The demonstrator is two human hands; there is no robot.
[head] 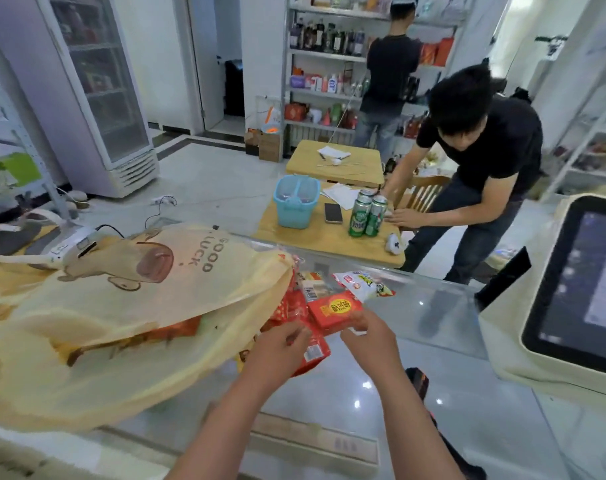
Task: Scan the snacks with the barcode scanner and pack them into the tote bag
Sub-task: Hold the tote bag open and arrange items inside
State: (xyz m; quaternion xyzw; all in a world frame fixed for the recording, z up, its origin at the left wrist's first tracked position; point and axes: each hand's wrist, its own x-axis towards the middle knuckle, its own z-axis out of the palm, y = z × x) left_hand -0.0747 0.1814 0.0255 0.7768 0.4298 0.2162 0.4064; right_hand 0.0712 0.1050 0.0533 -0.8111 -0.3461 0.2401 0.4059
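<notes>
At the far left, a white corded barcode scanner point(81, 244) lies on the counter, touching the far edge of the cream fabric tote bag point(121, 306), which is printed with a cartoon animal and "GOOD LUCK". The bag lies slumped on its side on the glass counter point(433, 368), and its mouth gapes toward the right with red packets showing inside.

At that mouth the left hand point(280, 344) has its fingers curled round the edge of a flat red foil snack packet point(317, 353). Just beside it the right hand point(367, 329) pinches the near corner of a red rectangular snack pack point(334, 308) with yellow lettering. Beyond that lies a white-and-red crinkly packet point(360, 282), touched by neither hand.

These snacks look light, and the foil looks slick and easily crushed. A hold along a sealed edge or short side should serve better than squeezing the middle. The bag is limp — its lip likely needs lifting while a pack slides in.

At the far right stands a white-framed touchscreen point(578, 282).
</notes>
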